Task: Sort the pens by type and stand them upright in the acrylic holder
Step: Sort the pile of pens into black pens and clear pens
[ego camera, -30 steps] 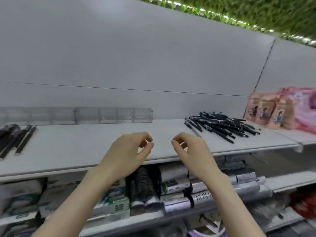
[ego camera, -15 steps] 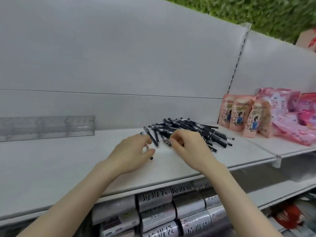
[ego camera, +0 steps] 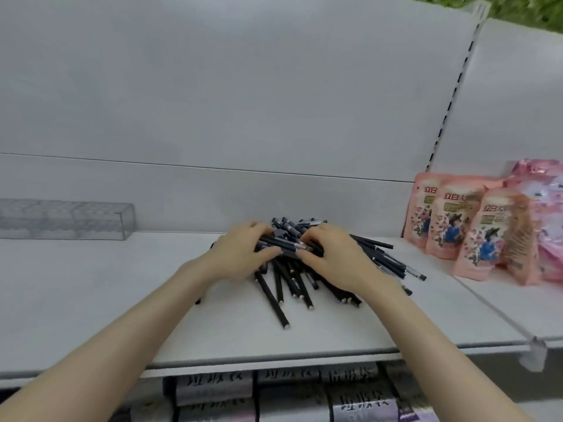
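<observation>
One clear acrylic holder (ego camera: 65, 220) is being shown at the back of the white shelf (ego camera: 91, 300), well to the left of the left grip (ego camera: 240, 254) and apart from it; its compartments are too blurred to be told apart. The left grip is being curled round several black pens (ego camera: 289, 275) at the top of the heap, with the fingers laid over them and the thumb pressed in from the near side. Many pens are being spread in a loose heap under and between both grips, some barrels pointed toward the near edge of the shelf and others fanned out past the right grip (ego camera: 332, 257). The right grip is being closed on the same bundle from the other side, fingertips and thumb pinched about the barrels, just beside the left grip. Pink pouches (ego camera: 475, 236) are being stood upright to the right of the right grip, near the heap. Grey printed rolls (ego camera: 274, 388) are being stored below both forearms.
</observation>
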A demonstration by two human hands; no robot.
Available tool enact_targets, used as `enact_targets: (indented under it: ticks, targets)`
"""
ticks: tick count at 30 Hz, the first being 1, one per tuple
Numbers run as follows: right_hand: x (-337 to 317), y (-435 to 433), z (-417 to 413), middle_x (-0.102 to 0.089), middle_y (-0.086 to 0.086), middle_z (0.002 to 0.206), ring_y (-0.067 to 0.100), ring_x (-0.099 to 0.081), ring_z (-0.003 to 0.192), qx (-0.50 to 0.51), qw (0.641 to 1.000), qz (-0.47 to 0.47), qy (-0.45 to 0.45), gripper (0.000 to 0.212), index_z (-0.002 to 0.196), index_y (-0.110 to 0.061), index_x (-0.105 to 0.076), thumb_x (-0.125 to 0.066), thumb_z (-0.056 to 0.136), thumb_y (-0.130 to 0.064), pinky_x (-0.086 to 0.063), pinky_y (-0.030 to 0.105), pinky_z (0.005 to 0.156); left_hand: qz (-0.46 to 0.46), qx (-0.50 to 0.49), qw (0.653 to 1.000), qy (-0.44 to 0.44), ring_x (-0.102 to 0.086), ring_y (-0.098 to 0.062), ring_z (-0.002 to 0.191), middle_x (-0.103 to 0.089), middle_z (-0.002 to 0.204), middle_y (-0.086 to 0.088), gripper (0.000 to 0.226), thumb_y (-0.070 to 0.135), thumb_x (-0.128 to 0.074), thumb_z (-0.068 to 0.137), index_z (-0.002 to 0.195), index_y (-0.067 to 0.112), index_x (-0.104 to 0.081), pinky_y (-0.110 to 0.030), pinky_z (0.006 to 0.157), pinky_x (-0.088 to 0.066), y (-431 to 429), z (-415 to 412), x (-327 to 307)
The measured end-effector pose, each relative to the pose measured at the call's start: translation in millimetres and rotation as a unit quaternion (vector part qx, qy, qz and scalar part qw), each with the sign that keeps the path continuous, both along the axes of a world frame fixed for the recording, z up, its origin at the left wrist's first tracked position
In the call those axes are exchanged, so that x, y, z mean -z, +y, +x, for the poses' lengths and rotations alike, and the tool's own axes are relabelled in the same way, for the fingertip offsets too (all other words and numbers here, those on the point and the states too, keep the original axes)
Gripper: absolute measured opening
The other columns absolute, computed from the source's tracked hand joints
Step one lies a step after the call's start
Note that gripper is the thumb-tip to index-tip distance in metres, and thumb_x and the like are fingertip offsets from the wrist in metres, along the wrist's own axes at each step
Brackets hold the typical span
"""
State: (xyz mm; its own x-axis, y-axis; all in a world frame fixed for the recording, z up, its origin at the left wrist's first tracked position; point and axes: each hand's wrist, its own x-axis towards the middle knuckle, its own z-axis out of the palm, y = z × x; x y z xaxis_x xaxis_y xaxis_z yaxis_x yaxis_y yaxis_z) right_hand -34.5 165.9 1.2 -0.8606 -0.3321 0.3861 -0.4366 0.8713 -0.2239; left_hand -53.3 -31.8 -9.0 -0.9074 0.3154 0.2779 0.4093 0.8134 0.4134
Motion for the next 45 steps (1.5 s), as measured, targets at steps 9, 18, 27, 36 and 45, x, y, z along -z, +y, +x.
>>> enact_targets:
  ticks: [9,18,27,36,45]
  targets:
    - [0.3,16.9,-35.3,-0.054,0.007,0.106,0.027,-0.046,0.106,-0.092,0.994,0.042,-0.033,0.032,0.097,-0.016,-0.068,-0.058,0.09,-0.045,-0.038,0.038,0.093,0.071,-0.071,0.995,0.0,-0.053,-0.012,0.088,-0.062,0.105,0.001,0.022,0.025,-0.058,0.092,0.113,0.019,-0.062,-0.024,0.082,-0.04,17.9,6.5,12.5]
    - [3.5,20.9,-44.6,-0.055,0.003,0.095,0.025,-0.046,0.1,-0.127,0.99,-0.062,-0.007,0.021,0.095,-0.017,-0.071,-0.065,0.088,-0.036,-0.037,0.038,0.09,0.121,-0.052,0.991,0.013,-0.062,-0.018,0.093,-0.068,0.096,-0.002,0.014,0.01,-0.067,0.085,0.098,0.015,-0.068,-0.024,0.085,-0.046,14.0,-4.0,7.1]
    - [2.6,22.5,-43.7,-0.051,-0.019,0.07,0.012,-0.046,0.079,-0.18,0.977,-0.112,0.008,0.008,0.088,-0.021,-0.072,-0.069,0.086,-0.027,-0.032,0.027,0.074,0.054,-0.015,0.997,0.06,-0.054,-0.007,0.087,-0.056,0.094,0.003,0.012,0.014,-0.07,0.083,0.09,0.02,-0.064,-0.011,0.078,-0.037,8.9,-13.3,4.2]
    - [-1.2,24.4,-44.1,-0.058,-0.002,0.073,0.02,-0.052,0.075,-0.164,0.984,-0.072,-0.01,0.015,0.086,-0.015,-0.065,-0.058,0.093,-0.026,-0.041,0.037,0.071,0.247,-0.02,0.965,0.089,-0.061,0.0,0.088,-0.067,0.094,0.011,0.03,0.016,-0.077,0.076,0.102,0.023,-0.065,-0.011,0.076,-0.043,16.2,0.7,-1.8]
    - [-1.3,29.1,-36.0,-0.051,-0.006,0.065,0.011,-0.044,0.058,-0.158,0.978,-0.126,-0.061,0.015,0.085,-0.022,-0.054,-0.051,0.098,-0.028,-0.035,0.02,0.057,0.121,-0.038,0.992,-0.009,-0.058,-0.01,0.091,-0.06,0.1,0.001,0.017,0.024,-0.077,0.076,0.092,0.027,-0.071,-0.014,0.078,-0.04,-7.6,3.9,7.4]
